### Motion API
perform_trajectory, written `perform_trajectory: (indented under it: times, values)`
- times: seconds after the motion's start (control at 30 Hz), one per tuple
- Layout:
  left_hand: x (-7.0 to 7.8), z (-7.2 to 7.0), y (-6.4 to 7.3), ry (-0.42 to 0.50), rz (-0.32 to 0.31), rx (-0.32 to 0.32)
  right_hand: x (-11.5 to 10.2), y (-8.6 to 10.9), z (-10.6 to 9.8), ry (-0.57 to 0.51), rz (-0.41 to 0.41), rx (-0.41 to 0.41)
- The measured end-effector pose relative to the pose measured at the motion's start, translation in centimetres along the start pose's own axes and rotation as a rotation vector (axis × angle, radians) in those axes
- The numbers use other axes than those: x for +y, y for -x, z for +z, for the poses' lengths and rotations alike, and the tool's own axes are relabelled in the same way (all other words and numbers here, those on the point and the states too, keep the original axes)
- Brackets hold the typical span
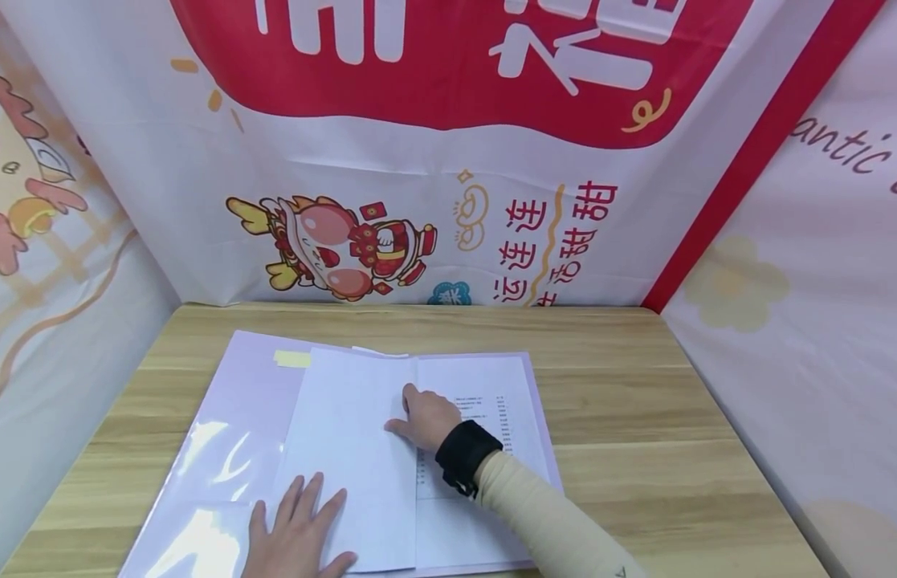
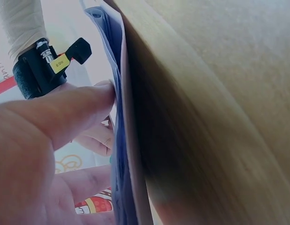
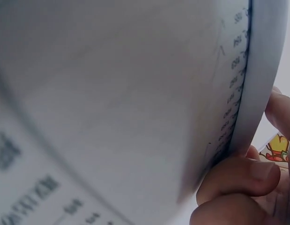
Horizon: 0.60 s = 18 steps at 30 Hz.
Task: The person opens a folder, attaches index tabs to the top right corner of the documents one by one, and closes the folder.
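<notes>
In the head view, a lavender folder (image 1: 256,365) lies spread out on the counter (image 1: 636,449), a white page (image 1: 361,417) on its left side and a printed sheet (image 1: 477,530) on its right. The hands are apart: the left hand (image 1: 292,530) lies flat with fingers spread across the page's lower left, while the right hand (image 1: 426,419) bends its fingers at the fold. If the left palm lifted, the stiff binding could probably spring the page back up; if the right hand dragged sideways instead of along the fold, the paper might wrinkle or tear there. A white strip (image 1: 379,352) juts past the top edge (loose or bound, I cannot tell) and could get bent. In the left wrist view, the thumb rests at the rim of the layered sheets (image 2: 117,140), so a skewed push could fan them out of line or slide the folder over the smooth wood. In the right wrist view, curled fingers sit against the curved paper; whether they pinch any is unclear, and an accidental pinch could pull a sheet free.
</notes>
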<state>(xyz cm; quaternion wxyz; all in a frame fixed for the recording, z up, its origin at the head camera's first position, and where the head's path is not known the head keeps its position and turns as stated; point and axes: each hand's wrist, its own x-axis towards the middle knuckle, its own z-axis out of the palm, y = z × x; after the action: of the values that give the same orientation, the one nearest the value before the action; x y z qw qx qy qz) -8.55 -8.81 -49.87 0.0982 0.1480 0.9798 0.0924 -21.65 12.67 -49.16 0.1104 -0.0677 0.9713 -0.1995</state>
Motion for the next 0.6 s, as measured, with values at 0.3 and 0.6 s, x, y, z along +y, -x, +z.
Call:
perform_trajectory:
  times: [0.3,0.6]
  values:
    - [0.1,-0.3,0.1,0.010,-0.004,0.006,0.1,0.2,-0.4,0.024,-0.012,0.003]
    - [0.1,-0.6,0.3,0.020,-0.002,0.057,0.3,0.2,-1.2,0.002,-0.021,0.021]
